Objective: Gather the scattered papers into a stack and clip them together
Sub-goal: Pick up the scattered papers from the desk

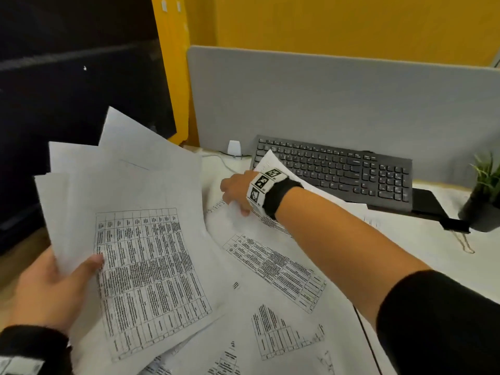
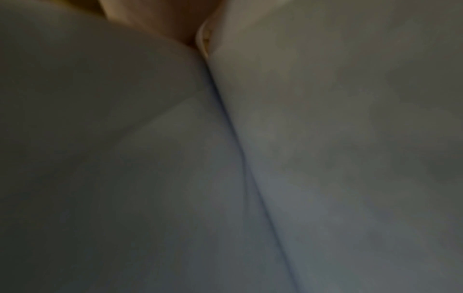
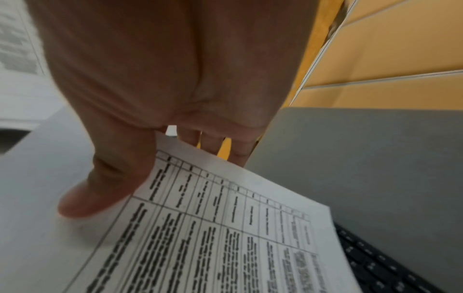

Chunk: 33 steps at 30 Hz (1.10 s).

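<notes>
Presently, the white desk [image 1: 422,239] carries everything, backed by a grey partition [image 1: 338,104] with a yellow wall [image 1: 351,23] above it. Black keyboard [image 1: 338,171] lies along the far side of the desk, just before the partition; a small potted plant [image 1: 484,190] stands at the far right. Loose sheets [image 1: 270,266] printed with tables lie scattered and overlapping across the near desk, none squared up. Fanned bundle of papers [image 1: 130,212] sits at the left, raised off the desk and tilted, sheets splayed at different angles, top sheet showing a printed table. Left hand [image 1: 51,288] grips this bundle at its lower left edge, thumb pressed on the top sheet, fingers hidden underneath; the left wrist view shows only dim paper backs close to the lens. Right hand [image 1: 235,190] reaches across the desk to a single sheet [image 3: 225,228] whose far end lies over the keyboard's left end. In the right wrist view the thumb [image 3: 100,188] presses down on the sheet's upper face and the fingers [image 3: 213,142] pass behind its far edge, so it pinches this sheet. Small white object [image 1: 234,148] stands left of the keyboard; what it is cannot be told. No clip identified.
</notes>
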{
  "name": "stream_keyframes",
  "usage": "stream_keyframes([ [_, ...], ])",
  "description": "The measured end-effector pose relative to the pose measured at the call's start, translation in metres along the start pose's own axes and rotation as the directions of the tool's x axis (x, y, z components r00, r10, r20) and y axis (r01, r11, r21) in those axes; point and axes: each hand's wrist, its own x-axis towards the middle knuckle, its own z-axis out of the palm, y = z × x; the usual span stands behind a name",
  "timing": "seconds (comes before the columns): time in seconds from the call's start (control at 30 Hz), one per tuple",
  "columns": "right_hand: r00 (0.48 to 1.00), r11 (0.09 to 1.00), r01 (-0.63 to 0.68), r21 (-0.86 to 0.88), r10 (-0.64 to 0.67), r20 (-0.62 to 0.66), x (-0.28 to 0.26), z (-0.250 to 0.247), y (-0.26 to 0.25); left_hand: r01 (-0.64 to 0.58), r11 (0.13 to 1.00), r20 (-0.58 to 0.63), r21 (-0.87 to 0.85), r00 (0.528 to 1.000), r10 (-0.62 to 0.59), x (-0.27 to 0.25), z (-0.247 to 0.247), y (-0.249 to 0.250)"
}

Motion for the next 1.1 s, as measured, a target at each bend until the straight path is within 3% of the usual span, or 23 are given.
stream_keyframes([
  [0.1,0.998,0.996,-0.028,0.088,0.023,0.058,0.016,0.006,-0.005,0.004,0.995,-0.01,-0.103,1.0,-0.006,-0.02,0.003,0.031],
  [0.23,0.984,0.977,-0.146,0.157,0.128,0.12,0.013,0.015,-0.002,0.098,0.986,-0.012,-0.133,0.995,-0.101,-0.015,-0.001,0.017],
  [0.33,0.981,0.971,-0.172,0.163,0.155,0.115,0.009,0.017,0.0,0.094,0.989,-0.006,-0.118,0.995,-0.095,-0.011,0.002,0.013],
  [0.43,0.979,0.935,-0.202,0.292,0.192,0.062,-0.001,0.022,0.004,0.115,0.985,-0.028,-0.127,0.992,-0.12,-0.012,0.006,0.015],
  [0.57,0.945,0.878,-0.252,0.407,0.314,-0.092,-0.048,0.004,0.027,0.082,0.988,-0.086,-0.13,0.992,-0.094,-0.02,0.007,0.02],
  [0.8,0.847,0.823,-0.407,0.397,0.503,-0.175,-0.198,-0.048,0.085,-0.004,0.995,-0.111,-0.101,0.994,-0.007,-0.02,0.011,0.039],
  [0.87,0.844,0.828,-0.399,0.394,0.499,-0.194,-0.239,-0.067,0.076,-0.071,0.992,-0.112,-0.106,0.992,0.059,-0.025,0.016,0.058],
  [1.0,0.875,0.892,-0.204,0.404,0.351,-0.332,-0.281,-0.096,0.038,-0.16,0.967,-0.044,-0.2,0.987,0.154,-0.044,0.036,0.107],
  [1.1,0.802,0.931,-0.16,0.327,0.316,-0.507,-0.272,-0.103,0.025,-0.187,0.941,0.087,-0.281,0.972,0.219,-0.06,0.06,0.131],
])
